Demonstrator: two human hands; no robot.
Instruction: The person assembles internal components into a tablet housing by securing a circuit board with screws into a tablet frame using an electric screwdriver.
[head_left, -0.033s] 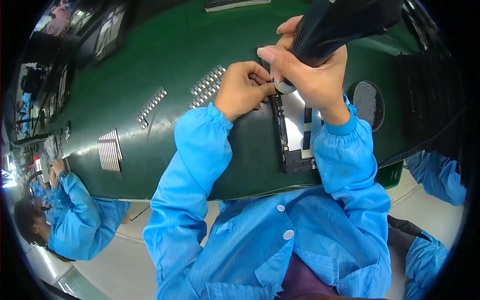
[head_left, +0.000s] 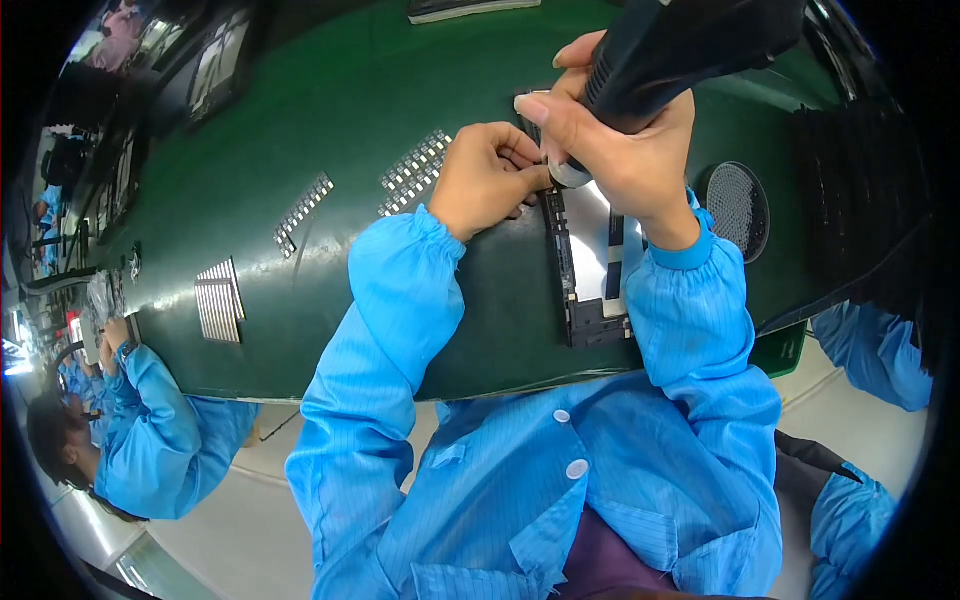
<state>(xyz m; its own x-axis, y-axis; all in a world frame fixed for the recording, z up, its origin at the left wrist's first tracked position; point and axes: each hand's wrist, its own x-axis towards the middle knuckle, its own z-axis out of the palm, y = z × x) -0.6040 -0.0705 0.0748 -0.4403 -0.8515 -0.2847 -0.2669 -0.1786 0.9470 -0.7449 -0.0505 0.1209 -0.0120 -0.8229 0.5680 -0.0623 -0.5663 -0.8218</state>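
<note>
Two bare hands work close together over a black-framed electronic device [head_left: 590,245] lying on the green table [head_left: 330,120], near its front edge. The right hand [head_left: 640,160] wraps firmly around a black handheld power tool [head_left: 690,50], whose working end is hidden behind the fingers. A small pale mark on the tool, at the top edge of the view, is too small to read, as is any print on the device's shiny metal panel. The left hand [head_left: 485,180] is curled, thumb and forefinger drawn together at the device's left edge; whether they pinch anything I cannot tell.

Left of that hand lie rows of small dark parts with pale squares [head_left: 420,160], then a single similar strip [head_left: 303,215], and a pale ribbed stack [head_left: 217,310]. Right of the device sits a round dish [head_left: 766,222] of tiny silvery pieces.
</note>
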